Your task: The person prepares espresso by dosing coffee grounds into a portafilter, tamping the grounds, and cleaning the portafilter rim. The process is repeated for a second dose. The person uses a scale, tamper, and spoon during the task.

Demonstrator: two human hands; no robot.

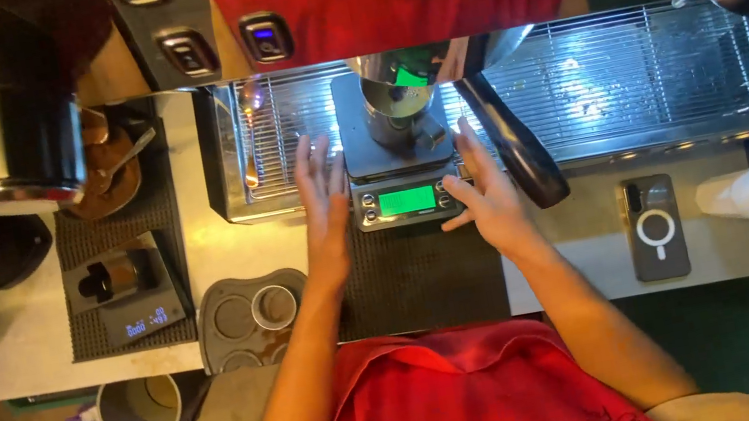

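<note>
Flanking the digital scale (pixel 406 197), left hand (pixel 322 199) and right hand (pixel 484 197) lay flat, fingers apart, gripping nothing; the metal cup (pixel 397 120) stood on the scale between them.

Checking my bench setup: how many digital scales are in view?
2. One scale with a green display sits between the left hand and right hand; a smaller scale rests on the mat at left. Others may be hidden.
</note>
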